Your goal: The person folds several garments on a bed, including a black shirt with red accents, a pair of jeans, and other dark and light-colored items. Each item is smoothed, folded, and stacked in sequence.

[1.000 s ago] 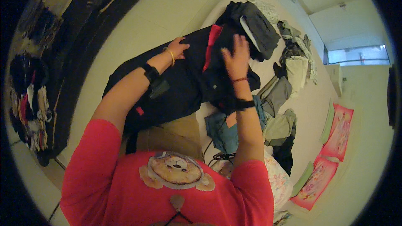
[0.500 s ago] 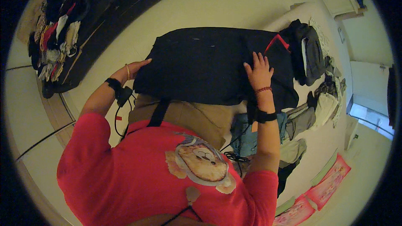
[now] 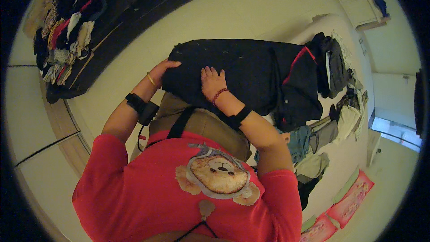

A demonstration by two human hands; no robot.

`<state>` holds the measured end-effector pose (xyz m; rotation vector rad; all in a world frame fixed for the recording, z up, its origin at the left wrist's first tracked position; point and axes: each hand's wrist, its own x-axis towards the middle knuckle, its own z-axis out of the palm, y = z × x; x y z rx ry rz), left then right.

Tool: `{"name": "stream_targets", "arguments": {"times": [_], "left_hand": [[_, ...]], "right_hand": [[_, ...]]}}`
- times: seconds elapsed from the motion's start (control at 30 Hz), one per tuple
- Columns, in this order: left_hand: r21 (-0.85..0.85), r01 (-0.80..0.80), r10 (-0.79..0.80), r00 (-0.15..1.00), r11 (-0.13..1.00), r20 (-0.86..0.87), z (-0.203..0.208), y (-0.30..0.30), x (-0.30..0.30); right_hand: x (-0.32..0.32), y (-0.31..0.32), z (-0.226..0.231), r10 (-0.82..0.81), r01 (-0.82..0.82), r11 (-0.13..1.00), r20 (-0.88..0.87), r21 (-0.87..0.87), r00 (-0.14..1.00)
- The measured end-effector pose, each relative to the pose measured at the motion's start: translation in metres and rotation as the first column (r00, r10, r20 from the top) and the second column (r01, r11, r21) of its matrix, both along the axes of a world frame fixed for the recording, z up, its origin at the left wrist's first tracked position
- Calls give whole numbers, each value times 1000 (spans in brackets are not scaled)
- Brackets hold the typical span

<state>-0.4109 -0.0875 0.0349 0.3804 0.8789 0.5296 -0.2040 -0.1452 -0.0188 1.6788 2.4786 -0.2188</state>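
A black garment (image 3: 242,69) with red trim lies spread across my lap, its far right end reaching onto the bed. My left hand (image 3: 160,71) grips its left edge, thumb on top and the other fingers mostly hidden at the cloth. Flat on top of the garment, near that same end, rests my right hand (image 3: 214,83), fingers stretched out and holding nothing. A few pale specks of lint show on the black cloth.
Folded dark clothes (image 3: 331,62) are stacked on the bed to the right. Nearer lie grey trousers (image 3: 324,133), a blue-green garment (image 3: 293,143) and other clothing. Pink patterned cloths (image 3: 354,199) lie at lower right. A heap of mixed clothes (image 3: 67,36) sits on a dark surface at far left.
My right hand has moved left across the garment from its right part to near the left end. My left hand and the garment's left edge have shifted slightly right in view.
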Motion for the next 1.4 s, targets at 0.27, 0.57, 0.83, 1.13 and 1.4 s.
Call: {"name": "stream_targets", "arguments": {"times": [0.27, 0.57, 0.83, 1.13, 1.4], "left_hand": [[316, 89, -115, 991, 945, 64, 22, 26, 134], [145, 424, -433, 901, 894, 34, -4, -27, 237], [559, 422, -376, 904, 714, -203, -41, -35, 203], [-96, 293, -307, 922, 951, -236, -35, -12, 145], [76, 87, -90, 995, 993, 48, 10, -12, 158]], "right_hand": [[47, -55, 84, 88, -127, 957, -155, -262, 984], [85, -83, 162, -88, -288, 810, -592, -511, 801], [157, 26, 110, -90, 295, 928, -633, 227, 769], [179, 67, 53, 88, 116, 918, -479, 379, 873], [188, -12, 86, -336, 339, 941, -119, 6, 934]]}}
